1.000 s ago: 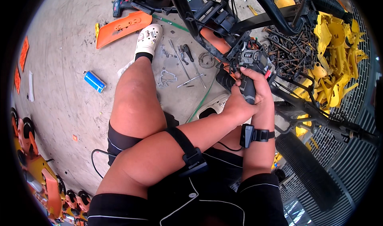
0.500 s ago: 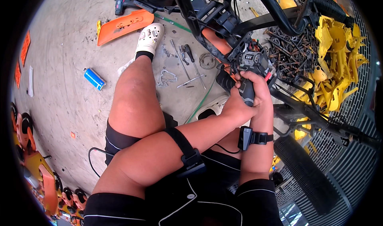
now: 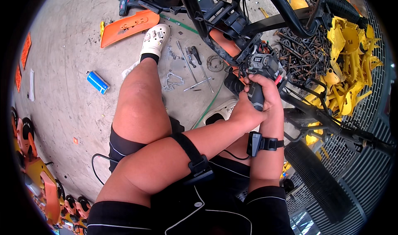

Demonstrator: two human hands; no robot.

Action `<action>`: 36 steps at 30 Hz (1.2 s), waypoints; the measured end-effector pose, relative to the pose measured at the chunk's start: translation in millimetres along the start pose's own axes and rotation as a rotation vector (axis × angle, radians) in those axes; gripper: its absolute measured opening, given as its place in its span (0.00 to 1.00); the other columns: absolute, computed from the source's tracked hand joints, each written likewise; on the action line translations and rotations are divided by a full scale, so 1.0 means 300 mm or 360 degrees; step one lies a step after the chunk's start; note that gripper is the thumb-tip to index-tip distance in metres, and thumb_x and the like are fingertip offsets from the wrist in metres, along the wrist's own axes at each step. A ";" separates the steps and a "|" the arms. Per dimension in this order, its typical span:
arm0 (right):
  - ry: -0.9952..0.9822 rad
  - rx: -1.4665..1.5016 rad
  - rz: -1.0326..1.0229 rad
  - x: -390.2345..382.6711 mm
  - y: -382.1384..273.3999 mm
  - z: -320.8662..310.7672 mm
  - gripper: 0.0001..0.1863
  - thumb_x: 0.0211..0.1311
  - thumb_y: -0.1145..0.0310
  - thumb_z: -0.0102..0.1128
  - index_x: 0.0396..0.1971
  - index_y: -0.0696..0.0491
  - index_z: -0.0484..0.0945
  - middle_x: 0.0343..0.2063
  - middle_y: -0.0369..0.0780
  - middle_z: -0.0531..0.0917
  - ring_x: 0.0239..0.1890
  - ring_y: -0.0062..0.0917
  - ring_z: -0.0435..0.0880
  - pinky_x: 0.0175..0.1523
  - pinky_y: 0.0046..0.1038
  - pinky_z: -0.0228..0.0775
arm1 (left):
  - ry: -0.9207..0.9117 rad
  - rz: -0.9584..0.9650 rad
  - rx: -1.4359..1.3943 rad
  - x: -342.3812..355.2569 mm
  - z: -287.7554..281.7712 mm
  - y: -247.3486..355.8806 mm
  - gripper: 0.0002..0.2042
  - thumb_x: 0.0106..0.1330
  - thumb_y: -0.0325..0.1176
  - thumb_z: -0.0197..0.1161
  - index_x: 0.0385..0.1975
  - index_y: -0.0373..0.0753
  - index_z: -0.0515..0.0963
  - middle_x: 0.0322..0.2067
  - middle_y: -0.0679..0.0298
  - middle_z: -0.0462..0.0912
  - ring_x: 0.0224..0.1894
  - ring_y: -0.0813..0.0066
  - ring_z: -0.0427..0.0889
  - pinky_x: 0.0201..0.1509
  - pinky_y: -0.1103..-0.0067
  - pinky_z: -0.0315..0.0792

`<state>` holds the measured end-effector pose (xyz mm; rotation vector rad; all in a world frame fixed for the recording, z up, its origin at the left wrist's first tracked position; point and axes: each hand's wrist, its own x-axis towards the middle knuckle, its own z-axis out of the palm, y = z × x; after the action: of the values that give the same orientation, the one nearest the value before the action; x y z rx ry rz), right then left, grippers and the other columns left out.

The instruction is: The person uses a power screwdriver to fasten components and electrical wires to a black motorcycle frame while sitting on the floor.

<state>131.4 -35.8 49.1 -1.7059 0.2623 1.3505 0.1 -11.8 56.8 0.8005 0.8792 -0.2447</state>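
The person's left forearm slants across the body, the wrist angled up toward the right hand (image 3: 271,92), whose forearm stands nearly upright. The right fingers are curled firmly around the grip of a grey-and-black power tool (image 3: 263,64). The left hand (image 3: 248,112) clasps the lower handle, thumb along it; its remaining fingers are hidden from view. The tool sits just beside the black frame (image 3: 286,19), near the heap of dark metal parts (image 3: 292,48); contact with the frame cannot be determined.

Two hands (image 3: 248,110), two shoes (image 3: 155,42), one can (image 3: 98,83)
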 end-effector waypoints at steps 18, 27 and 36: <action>-0.0042 0.0126 0.0028 0.005 0.015 -0.011 0.08 0.62 0.72 0.61 0.37 0.62 0.78 0.32 0.45 0.84 0.26 0.28 0.83 0.33 0.27 0.79 | -0.0015 -0.0022 0.0047 -0.006 -0.008 0.009 0.49 0.46 0.34 0.75 0.66 0.27 0.51 0.55 0.46 0.74 0.57 0.58 0.79 0.60 0.72 0.73; -0.0067 0.0144 0.0023 0.007 0.016 -0.012 0.07 0.62 0.73 0.60 0.35 0.61 0.77 0.31 0.45 0.83 0.26 0.28 0.82 0.33 0.27 0.78 | -0.0034 -0.0038 0.0026 -0.007 -0.007 0.010 0.48 0.46 0.34 0.74 0.65 0.26 0.51 0.55 0.46 0.73 0.57 0.58 0.78 0.60 0.72 0.73; -0.0062 0.0129 0.0020 0.005 0.014 -0.011 0.07 0.62 0.73 0.61 0.35 0.61 0.77 0.31 0.44 0.83 0.26 0.28 0.82 0.34 0.28 0.78 | -0.0034 -0.0053 0.0052 -0.013 -0.013 0.020 0.48 0.47 0.35 0.74 0.65 0.26 0.51 0.55 0.45 0.73 0.57 0.57 0.78 0.60 0.71 0.73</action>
<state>131.3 -40.0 45.5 -1.6117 0.3023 1.3626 -1.6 -5.4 61.7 0.8129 0.8707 -0.2973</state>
